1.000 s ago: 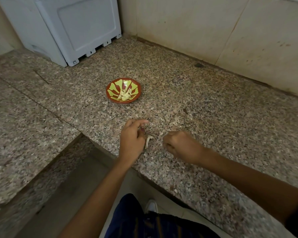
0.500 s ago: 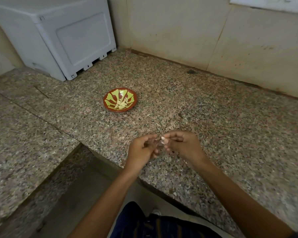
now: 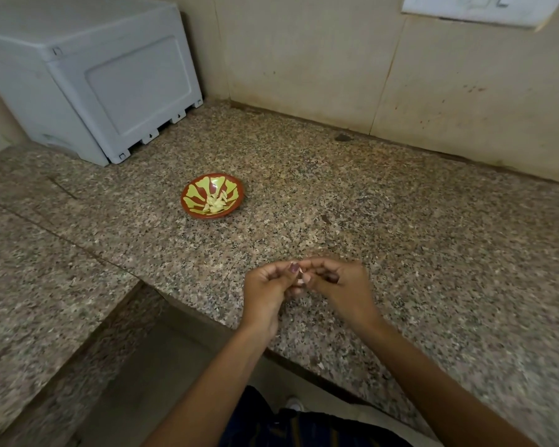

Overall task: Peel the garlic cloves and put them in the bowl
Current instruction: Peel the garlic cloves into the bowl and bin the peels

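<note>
A small red bowl [image 3: 194, 211] with a yellow-green pattern stands on the speckled granite counter, holding several pale peeled garlic cloves [image 3: 216, 204]. Nearer me, just above the counter's front edge, my left hand [image 3: 267, 293] and my right hand [image 3: 342, 290] meet fingertip to fingertip. Both pinch one small garlic clove [image 3: 300, 275], of which only pale bits show between the fingers. The bowl lies up and to the left of the hands, well apart from them.
A large grey-white plastic box [image 3: 94, 82] fills the back left corner. Tiled walls [image 3: 368, 66] bound the granite counter [image 3: 400, 227] behind. The counter is L-shaped, with a drop to the floor below my arms. Small skin scraps lie near the front edge [image 3: 320, 366].
My hands picked the clove up off the counter and came together around it. They now hold it slightly lower in view, as the camera tilted up.
</note>
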